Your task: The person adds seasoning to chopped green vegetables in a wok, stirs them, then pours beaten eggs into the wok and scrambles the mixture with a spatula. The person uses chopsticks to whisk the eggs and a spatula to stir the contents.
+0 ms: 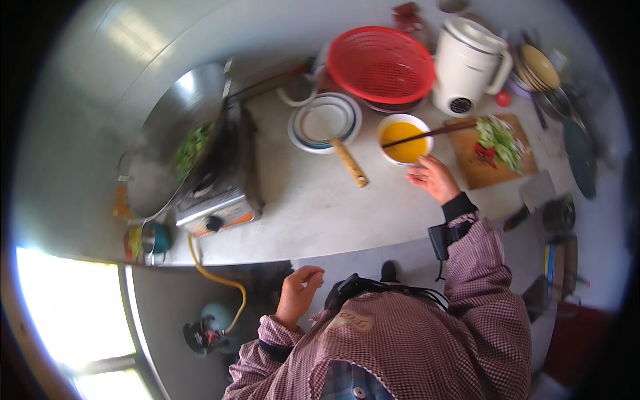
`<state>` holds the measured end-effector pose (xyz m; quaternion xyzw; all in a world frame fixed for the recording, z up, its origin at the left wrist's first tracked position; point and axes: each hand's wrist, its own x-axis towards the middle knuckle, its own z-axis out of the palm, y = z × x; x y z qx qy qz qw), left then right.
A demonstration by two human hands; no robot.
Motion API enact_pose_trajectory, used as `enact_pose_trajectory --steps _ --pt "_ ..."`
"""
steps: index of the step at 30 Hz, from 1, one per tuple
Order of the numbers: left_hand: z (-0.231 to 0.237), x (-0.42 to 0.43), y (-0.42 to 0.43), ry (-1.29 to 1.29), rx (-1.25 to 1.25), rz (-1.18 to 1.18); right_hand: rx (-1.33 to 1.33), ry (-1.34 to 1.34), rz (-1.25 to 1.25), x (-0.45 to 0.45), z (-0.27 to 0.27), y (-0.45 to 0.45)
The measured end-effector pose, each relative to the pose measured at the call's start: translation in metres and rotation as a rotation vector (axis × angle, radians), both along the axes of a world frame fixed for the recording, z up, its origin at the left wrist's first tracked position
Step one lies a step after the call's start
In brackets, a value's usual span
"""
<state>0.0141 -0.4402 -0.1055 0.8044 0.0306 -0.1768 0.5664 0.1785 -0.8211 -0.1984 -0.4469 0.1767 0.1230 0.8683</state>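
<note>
My right hand (432, 177) is at the near rim of a white bowl (391, 159) of beaten egg, its fingers apart; whether the fingertips touch the bowl is unclear. Dark chopsticks (440, 131) rest across the bowl and reach the wooden cutting board (462, 167), which bears chopped green and white vegetables (500, 140) and red pieces (485, 155). Empty and slightly curled, my left hand (300, 290) hangs before my body, below the counter edge. At the left, a wok (155, 185) with chopped greens (194, 147) sits on a gas stove (220, 215).
Stacked plates (325, 120) lie under a wooden-handled utensil (350, 162). Behind stand a red plastic basket (382, 65) and a white jug-like appliance (467, 65). A cleaver (537, 191) lies at the right. A yellow hose (227, 284) runs from the stove to a gas cylinder (217, 317).
</note>
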Motion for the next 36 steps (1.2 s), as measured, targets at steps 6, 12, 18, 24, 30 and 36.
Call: enact_pose_trajectory --steps 6,12,18,24,30,36 --pt "0.005 -0.016 -0.004 -0.028 0.063 0.084 0.076 -0.013 0.011 0.025 -0.024 -0.006" --pt "0.007 -0.019 -0.005 0.016 0.053 0.122 -0.072 -0.002 0.023 0.01 -0.013 -0.018" --pt "0.007 -0.006 -0.003 0.003 -0.065 0.102 -0.226 0.048 0.097 -0.042 0.037 -0.028" --pt "0.023 0.037 -0.003 0.031 -0.252 -0.117 -0.302 0.064 0.19 -0.097 0.12 0.002" --pt "0.047 0.045 -0.003 0.202 -0.44 -0.2 -0.262 0.022 0.316 -0.125 0.178 0.073" --pt "0.074 0.032 0.048 0.189 -0.719 -0.216 -0.234 -0.066 0.465 -0.13 0.205 0.166"
